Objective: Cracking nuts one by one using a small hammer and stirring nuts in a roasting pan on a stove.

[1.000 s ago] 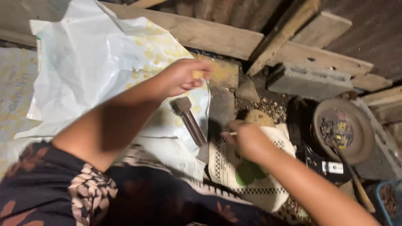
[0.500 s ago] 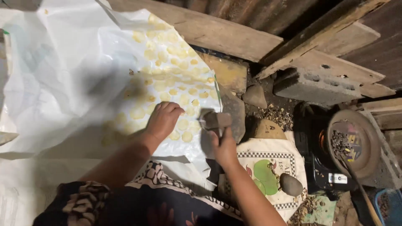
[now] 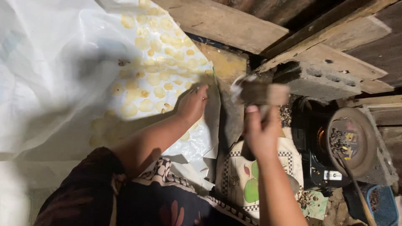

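Now a mallet (image 3: 260, 93) is gripped and raised in the right hand (image 3: 260, 132), while a yellow disc (image 3: 193, 125) on the white sheet (image 3: 63, 62) is pressed under the left hand (image 3: 191, 104), fingers flat; a square, controlled blow seems called for next.

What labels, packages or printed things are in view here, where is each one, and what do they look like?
Label: small white rectangle on the black stove's front, below the round pan.
Printed cloth: under the right hand, cream with checkered border and green fruit pictures.
White plastic sheet: spread at left, bearing yellow flattened pieces.
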